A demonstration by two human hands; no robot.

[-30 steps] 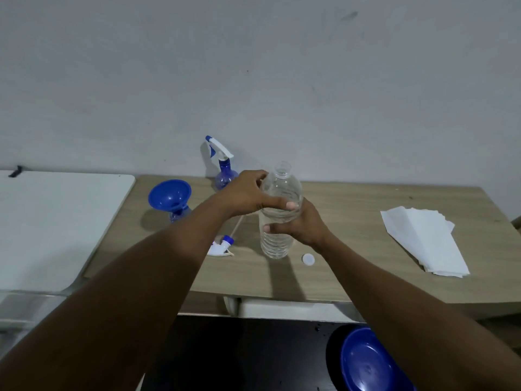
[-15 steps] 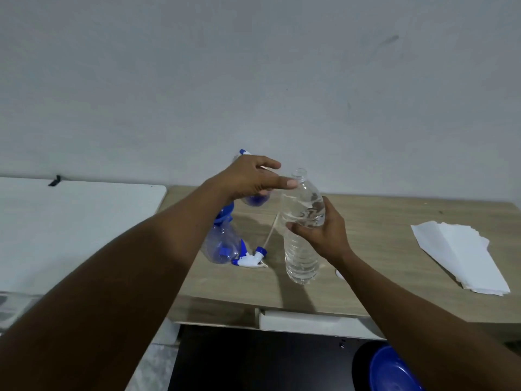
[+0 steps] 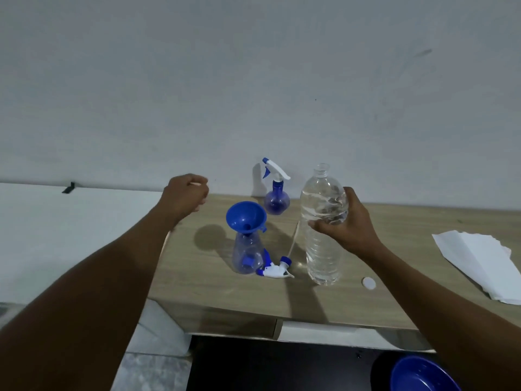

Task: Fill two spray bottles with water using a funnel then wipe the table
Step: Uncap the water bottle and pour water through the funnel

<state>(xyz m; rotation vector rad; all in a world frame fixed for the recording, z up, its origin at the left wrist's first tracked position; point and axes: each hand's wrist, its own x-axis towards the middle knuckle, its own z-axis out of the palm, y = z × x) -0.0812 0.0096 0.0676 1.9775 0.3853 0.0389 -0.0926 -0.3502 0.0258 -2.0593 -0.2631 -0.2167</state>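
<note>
My right hand (image 3: 348,224) grips the upper part of a clear water bottle (image 3: 321,249) that stands uncapped on the wooden table (image 3: 203,283). Its white cap (image 3: 368,283) lies just to its right. A blue funnel (image 3: 246,216) sits in the neck of an open, clear-blue spray bottle (image 3: 247,256). That bottle's white-and-blue spray head (image 3: 275,270) lies beside it, its tube pointing back. A second spray bottle (image 3: 276,197) with its head on stands by the wall. My left hand (image 3: 184,197) hovers left of the funnel, fingers curled, holding nothing I can see.
A stack of white paper towels (image 3: 479,263) lies at the table's right. A white surface (image 3: 70,235) adjoins the table on the left. A blue bowl (image 3: 423,375) sits low at the bottom right, below the table edge.
My left hand let go of the water bottle and moved left, away from it. The funnel and open spray bottle are now uncovered. My right hand still holds the water bottle.
</note>
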